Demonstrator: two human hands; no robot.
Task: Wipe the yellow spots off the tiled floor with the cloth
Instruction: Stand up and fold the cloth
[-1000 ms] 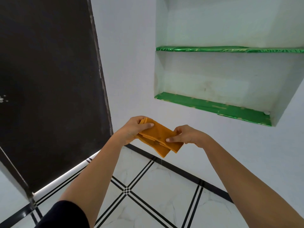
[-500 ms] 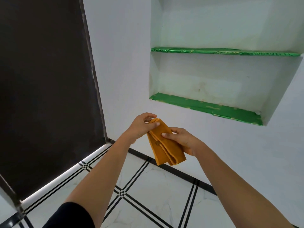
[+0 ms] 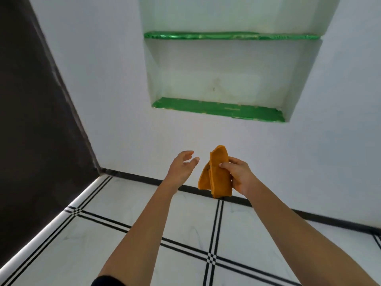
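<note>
Above the tiled floor (image 3: 185,234) — right hand (image 3: 239,174) grips folded cloth (image 3: 218,176).

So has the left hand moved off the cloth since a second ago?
Yes. The left hand has let go and now hangs open to the left of the cloth, which only the right hand holds, above the black skirting.

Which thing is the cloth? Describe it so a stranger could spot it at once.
Start at the white wall with the green-lined shelf niche and drop toward the black skirting band. In front of it, the right hand pinches a folded cloth, hanging in the air above the tiled floor. It is the only orange thing here; the left hand is open and empty.
</note>
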